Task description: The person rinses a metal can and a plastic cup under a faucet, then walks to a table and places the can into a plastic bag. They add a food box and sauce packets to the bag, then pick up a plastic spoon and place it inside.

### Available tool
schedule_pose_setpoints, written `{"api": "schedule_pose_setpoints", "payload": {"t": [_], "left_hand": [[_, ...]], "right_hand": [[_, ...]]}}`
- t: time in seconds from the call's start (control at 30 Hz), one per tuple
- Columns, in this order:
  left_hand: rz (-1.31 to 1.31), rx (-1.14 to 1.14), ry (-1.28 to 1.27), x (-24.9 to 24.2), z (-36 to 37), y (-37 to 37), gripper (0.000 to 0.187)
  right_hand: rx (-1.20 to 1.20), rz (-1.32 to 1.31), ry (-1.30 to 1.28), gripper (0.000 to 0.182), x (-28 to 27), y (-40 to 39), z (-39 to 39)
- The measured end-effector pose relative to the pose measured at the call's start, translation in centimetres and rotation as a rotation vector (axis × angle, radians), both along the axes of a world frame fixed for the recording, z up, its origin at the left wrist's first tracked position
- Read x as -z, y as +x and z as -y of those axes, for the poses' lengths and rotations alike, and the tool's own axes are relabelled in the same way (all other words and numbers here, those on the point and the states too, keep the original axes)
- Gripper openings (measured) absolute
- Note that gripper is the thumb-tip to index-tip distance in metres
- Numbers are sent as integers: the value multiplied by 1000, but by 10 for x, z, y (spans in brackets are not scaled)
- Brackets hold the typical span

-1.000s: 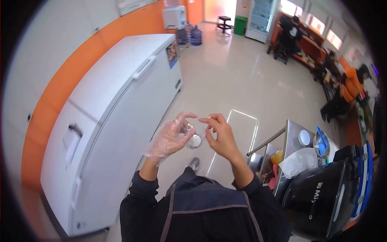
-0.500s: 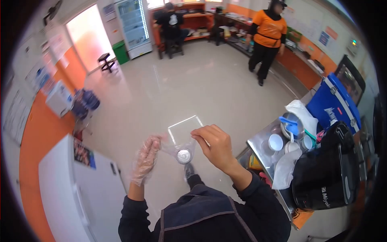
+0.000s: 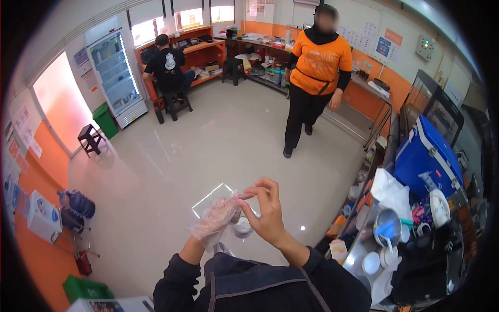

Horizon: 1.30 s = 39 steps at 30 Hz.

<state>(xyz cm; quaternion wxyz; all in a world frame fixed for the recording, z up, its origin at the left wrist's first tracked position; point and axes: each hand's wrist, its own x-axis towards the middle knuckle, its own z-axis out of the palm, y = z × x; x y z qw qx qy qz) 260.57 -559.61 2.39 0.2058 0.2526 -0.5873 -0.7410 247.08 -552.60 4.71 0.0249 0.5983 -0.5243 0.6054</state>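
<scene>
My left hand (image 3: 214, 219) wears a clear plastic glove. Its fingers are closed around the gathered top of a thin clear plastic bag. My right hand (image 3: 267, 210) is bare, thumb and index finger pinching at the same spot, the other fingers raised. Just below both hands hangs a round whitish-silver item (image 3: 242, 228), seemingly inside the bag. The bag's film is hard to make out, and the glove hides part of its neck.
A person in an orange shirt (image 3: 321, 62) walks on the far right; another sits (image 3: 169, 65) at the far desk. To my right, a metal table holds a white cup (image 3: 370, 263), a metal bowl (image 3: 388, 223) and a blue cooler box (image 3: 427, 158). Water jugs (image 3: 78, 204) stand left.
My hands have come together at the bag's top, having been apart with the bag spread between them. The view has shifted, and the person in orange has come closer.
</scene>
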Motion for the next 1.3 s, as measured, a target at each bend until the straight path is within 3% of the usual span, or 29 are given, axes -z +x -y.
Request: {"api": "schedule_pose_setpoints", "payload": {"t": [0.1, 0.13, 0.23, 0.27, 0.4, 0.57, 0.6, 0.73, 0.83, 0.87, 0.97, 1.07, 1.3], "left_hand": [[-5, -59, 128, -18, 75, -17, 54], [17, -12, -15, -5, 114, -24, 61], [-19, 23, 110, -7, 211, -38, 65], [-12, 134, 102, -10, 250, -39, 65], [37, 127, -5, -14, 366, -90, 62], [111, 118, -172, -10, 510, -153, 58], [93, 185, -235, -16, 540, -167, 56], [101, 518, -549, -19, 679, -224, 50], [339, 689, -878, -41, 778, -277, 42], [454, 726, -980, -49, 806, -293, 40], [382, 602, -1149, -59, 882, -340, 40], [345, 340, -1429, -64, 955, -379, 44], [339, 109, -1614, -31, 1170, -464, 57]], "right_hand": [[-155, -26, 303, 22, 29, -17, 82], [-198, 55, 399, 24, 34, -21, 114], [-250, 166, 390, 29, 34, -39, 204], [-206, 202, 426, 28, 31, -43, 233], [-65, 138, 366, 22, 28, -79, 347], [-1, 285, 373, 17, 49, -139, 490], [-15, 314, 386, 17, 58, -157, 522], [-128, 586, -3, 12, 81, -221, 660], [-479, 822, 235, 6, 75, -274, 745], [-435, 773, 256, 7, 72, -291, 776], [-300, 621, 345, 15, 69, -344, 862], [-293, 808, 347, 11, 77, -383, 949], [-480, 868, 553, 8, 66, -486, 1166]]}}
